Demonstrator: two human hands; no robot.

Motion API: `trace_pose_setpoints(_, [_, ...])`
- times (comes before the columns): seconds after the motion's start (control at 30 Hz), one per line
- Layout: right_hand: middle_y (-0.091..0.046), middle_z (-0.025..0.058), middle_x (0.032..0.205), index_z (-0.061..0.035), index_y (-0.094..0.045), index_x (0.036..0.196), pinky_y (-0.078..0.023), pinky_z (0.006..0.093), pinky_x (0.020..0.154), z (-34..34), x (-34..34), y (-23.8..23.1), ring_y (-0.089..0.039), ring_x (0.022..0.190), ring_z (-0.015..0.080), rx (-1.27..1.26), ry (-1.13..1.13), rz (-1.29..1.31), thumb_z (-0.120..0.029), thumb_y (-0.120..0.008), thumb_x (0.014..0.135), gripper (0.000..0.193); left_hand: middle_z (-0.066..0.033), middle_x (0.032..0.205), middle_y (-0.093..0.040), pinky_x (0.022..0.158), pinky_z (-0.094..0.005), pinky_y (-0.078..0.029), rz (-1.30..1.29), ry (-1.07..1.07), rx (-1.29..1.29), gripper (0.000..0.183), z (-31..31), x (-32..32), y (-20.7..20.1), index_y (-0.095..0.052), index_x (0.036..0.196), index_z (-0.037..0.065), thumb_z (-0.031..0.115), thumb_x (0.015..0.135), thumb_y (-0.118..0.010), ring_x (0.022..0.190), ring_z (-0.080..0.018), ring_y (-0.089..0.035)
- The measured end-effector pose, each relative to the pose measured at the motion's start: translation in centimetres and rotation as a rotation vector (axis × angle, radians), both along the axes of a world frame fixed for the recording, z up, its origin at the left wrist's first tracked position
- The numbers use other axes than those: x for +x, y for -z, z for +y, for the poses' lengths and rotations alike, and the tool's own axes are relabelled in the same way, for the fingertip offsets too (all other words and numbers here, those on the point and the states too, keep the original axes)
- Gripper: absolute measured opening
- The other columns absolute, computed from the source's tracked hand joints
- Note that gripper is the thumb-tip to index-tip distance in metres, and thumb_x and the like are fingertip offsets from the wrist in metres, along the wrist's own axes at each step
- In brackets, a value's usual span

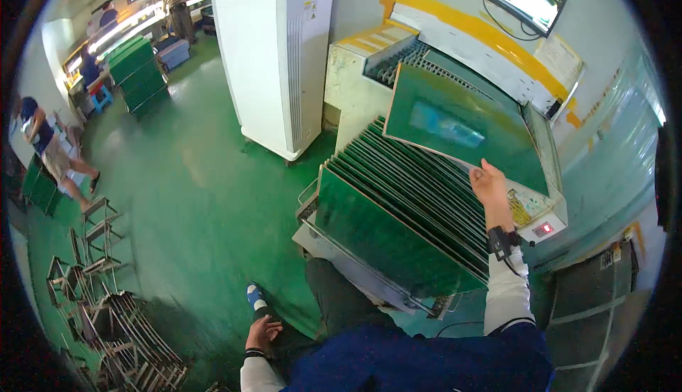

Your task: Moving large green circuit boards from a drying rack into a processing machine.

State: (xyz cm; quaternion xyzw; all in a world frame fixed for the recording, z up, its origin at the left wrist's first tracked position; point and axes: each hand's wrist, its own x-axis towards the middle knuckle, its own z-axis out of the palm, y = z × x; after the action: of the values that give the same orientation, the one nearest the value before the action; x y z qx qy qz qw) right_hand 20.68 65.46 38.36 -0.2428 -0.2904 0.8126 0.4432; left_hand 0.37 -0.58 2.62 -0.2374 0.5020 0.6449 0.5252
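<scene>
My right hand (489,182) was pinching the near long edge of a thin, glossy green rectangular panel (462,127) with a pale brown border; thumb side over the face, fingers curled at the rim, underside of the grip hidden. Panel sat over the dark grey ridged rollers (405,56) of an off-white boxy metal machine (352,86), near left corner reaching over a row of upright thin green panels (398,228). Couldn't tell if the rollers bore any weight. My left hand (263,334) hung low beside my leg, fingers loosely bent, nothing seen in it. Handling, my guess: stiff board, light to moderate for its size, likely to swing if pinched at one point; shiny face probably slick and easy to scuff, corners chip-prone. Best hold: the edges, ideally both short ends, fingers off the face. Long axis ran obliquely from upper left down to lower right, roughly along the machine's front; short sides pointed away from me, broad face up.
</scene>
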Motion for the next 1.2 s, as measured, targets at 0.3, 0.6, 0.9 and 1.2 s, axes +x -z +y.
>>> trace_pose_setpoints(0.3, [-0.050, 0.0091, 0.094, -0.0034, -0.044, 0.099, -0.050, 0.0410, 0.084, 6.0, -5.2, 2.4, -0.053, 0.089, 0.0279, -0.021, 0.066, 0.041, -0.006, -0.066, 0.083, 0.027, -0.0228, 0.095, -0.064, 0.058, -0.0337, -0.057, 0.027, -0.016, -0.027, 0.036, 0.3, 0.4, 0.5, -0.046, 0.109, -0.001, 0.027, 0.090, -0.058, 0.075, -0.0306, -0.067])
trace_pose_setpoints(0.6, [-0.059, 0.0132, 0.094, -0.0057, -0.050, 0.093, -0.055, 0.0362, 0.074, 5.6, -7.3, 2.9, -0.060, 0.085, 0.0268, -0.102, -0.061, -0.059, -0.018, -0.062, 0.088, 0.018, -0.0260, 0.101, -0.062, 0.058, -0.0344, -0.057, 0.011, 0.012, -0.060, 0.039, 0.8, 0.3, 0.2, -0.043, 0.114, -0.005, 0.024, 0.092, -0.056, 0.079, -0.0318, -0.067])
trace_pose_setpoints(0.9, [-0.060, 0.0119, 0.089, -0.0058, -0.050, 0.092, -0.053, 0.0325, 0.069, 9.3, -8.1, 4.1, -0.061, 0.081, 0.0237, -0.116, -0.003, 0.000, -0.022, -0.062, 0.089, 0.020, -0.0267, 0.104, -0.061, 0.060, -0.0361, -0.057, 0.029, 0.089, -0.108, 0.041, 1.2, 0.1, -0.4, -0.043, 0.117, -0.005, 0.025, 0.091, -0.056, 0.081, -0.0346, -0.066])
trace_pose_setpoints(1.2, [-0.063, 0.0119, 0.097, -0.0016, -0.054, 0.104, -0.052, 0.0310, 0.066, 11.1, -8.4, 4.5, -0.061, 0.077, 0.0191, -0.097, -0.111, -0.123, -0.029, -0.062, 0.088, 0.032, -0.0280, 0.106, -0.060, 0.066, -0.0393, -0.056, 0.024, 0.045, -0.147, 0.042, 1.7, 0.7, -0.6, -0.044, 0.116, -0.003, 0.026, 0.090, -0.059, 0.085, -0.0368, -0.065])
